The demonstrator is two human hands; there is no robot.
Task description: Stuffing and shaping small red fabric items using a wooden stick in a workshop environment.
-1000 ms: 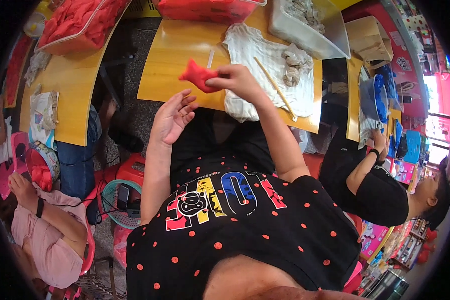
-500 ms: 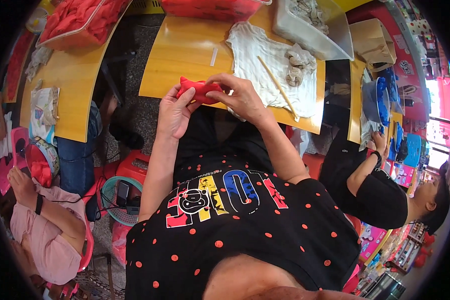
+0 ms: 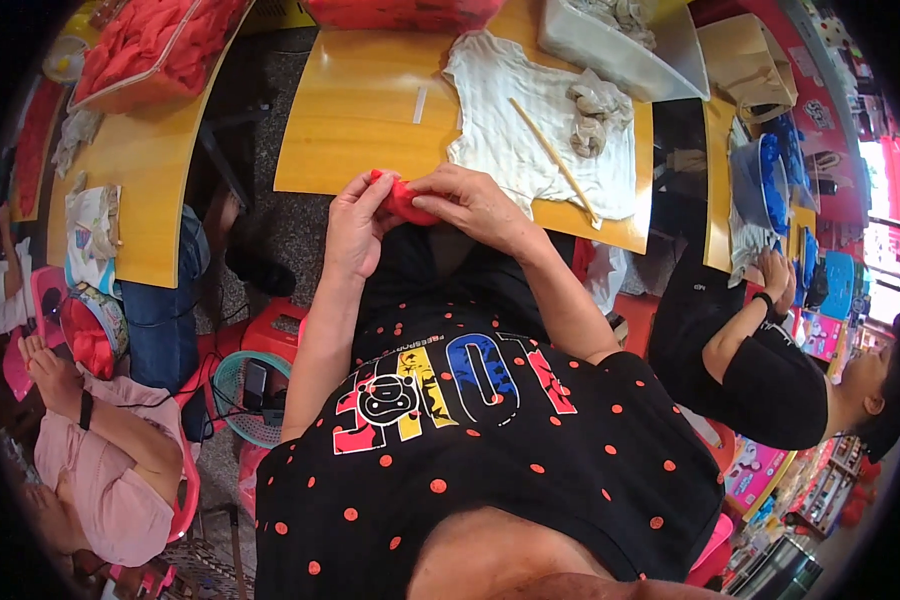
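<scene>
A small red fabric piece (image 3: 405,203) is between my two hands, just off the near edge of the yellow wooden table (image 3: 360,120). My left hand (image 3: 354,228) pinches its left end between thumb and fingers. Closed on the other side, my right hand (image 3: 475,205) has its thumb and fingers pressed into the cloth and covers much of it. On the table to the right lies a white striped cloth (image 3: 500,130). A thin wooden stick (image 3: 553,160) and a beige bundle (image 3: 588,138) rest on that cloth. A narrow white strip (image 3: 420,105) lies farther left.
Plastic tubs stand at the back: one of red fabric (image 3: 145,55), one white (image 3: 660,60) with beige material. Co-workers sit on both sides, a pink sleeve (image 3: 100,430) left and a black sleeve (image 3: 775,385) right. A green basket (image 3: 235,400) is low on my left.
The red piece has become more bunched and hidden, its pointed shape no longer spread out. My hands have drawn closer together and slightly lower.
</scene>
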